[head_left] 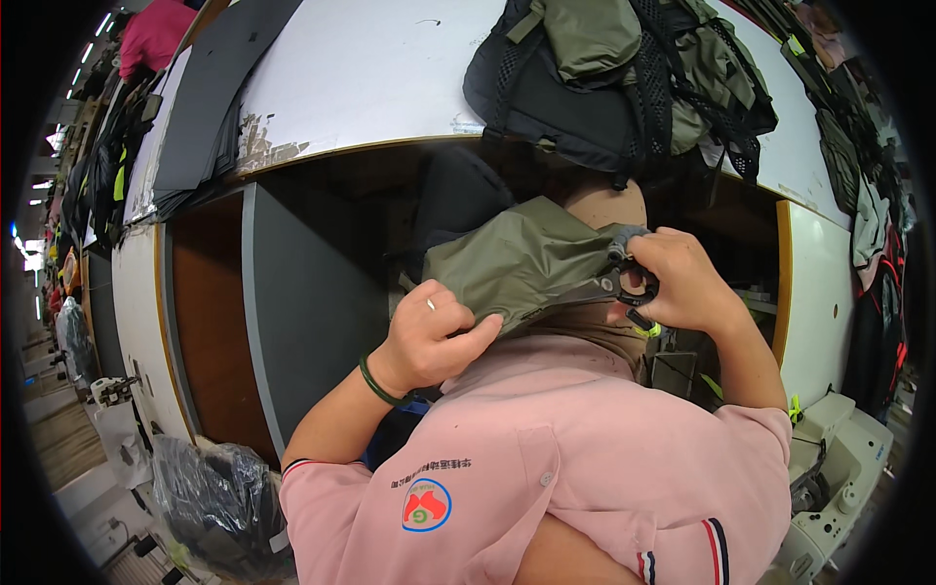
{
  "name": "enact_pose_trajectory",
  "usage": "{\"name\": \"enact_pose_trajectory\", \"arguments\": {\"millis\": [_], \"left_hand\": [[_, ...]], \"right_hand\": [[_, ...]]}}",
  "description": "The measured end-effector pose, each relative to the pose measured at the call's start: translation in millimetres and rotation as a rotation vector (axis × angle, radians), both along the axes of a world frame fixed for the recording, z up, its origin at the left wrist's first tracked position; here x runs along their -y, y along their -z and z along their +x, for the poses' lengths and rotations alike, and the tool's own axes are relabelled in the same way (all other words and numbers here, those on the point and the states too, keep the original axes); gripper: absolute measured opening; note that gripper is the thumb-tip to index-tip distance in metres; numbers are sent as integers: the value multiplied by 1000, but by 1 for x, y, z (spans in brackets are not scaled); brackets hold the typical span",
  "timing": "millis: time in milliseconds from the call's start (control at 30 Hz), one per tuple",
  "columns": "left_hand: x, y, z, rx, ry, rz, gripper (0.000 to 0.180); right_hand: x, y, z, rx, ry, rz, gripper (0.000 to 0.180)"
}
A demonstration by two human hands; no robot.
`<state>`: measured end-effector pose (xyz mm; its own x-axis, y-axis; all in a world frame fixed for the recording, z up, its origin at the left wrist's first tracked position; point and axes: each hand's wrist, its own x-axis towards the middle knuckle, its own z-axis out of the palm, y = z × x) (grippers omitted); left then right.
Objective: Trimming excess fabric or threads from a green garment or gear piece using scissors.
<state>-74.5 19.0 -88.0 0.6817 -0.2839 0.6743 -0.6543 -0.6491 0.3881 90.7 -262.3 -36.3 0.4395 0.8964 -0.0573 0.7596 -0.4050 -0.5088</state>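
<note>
An olive-green fabric piece is spread in front of my body, over my lap. Its near edge is pinched by my left hand, thumb against bent fingers. My right hand grips a pair of scissors by its dark looped handles, one of them wrapped in grey. The blades point left and lie along the near edge of the fabric. Whether they are apart or closed on it I cannot tell. Behind the fabric, a black padded piece is partly hidden under the tabletop.
A white worktable stands in front, with olive and black backpacks on its right part. Dark flat sheets hang over its left edge. Grey and brown panels stand below. A sewing machine is at right, a plastic-wrapped bundle at left.
</note>
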Motion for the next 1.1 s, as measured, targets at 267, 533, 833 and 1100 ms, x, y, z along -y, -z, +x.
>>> {"name": "enact_pose_trajectory", "arguments": {"millis": [267,533,833,1100], "left_hand": [[2,1,0,5,53,28,27],[3,-1,-1,0,78,56,28],[2,-1,0,-5,72,63,29],[6,-8,4,-635,77,-459,19]], "right_hand": [[11,-4,-7,150,-25,-53,52],[6,-3,-4,173,-101,-50,48],[6,1,0,197,-101,-55,43],[7,4,2,77,72,-54,46]]}}
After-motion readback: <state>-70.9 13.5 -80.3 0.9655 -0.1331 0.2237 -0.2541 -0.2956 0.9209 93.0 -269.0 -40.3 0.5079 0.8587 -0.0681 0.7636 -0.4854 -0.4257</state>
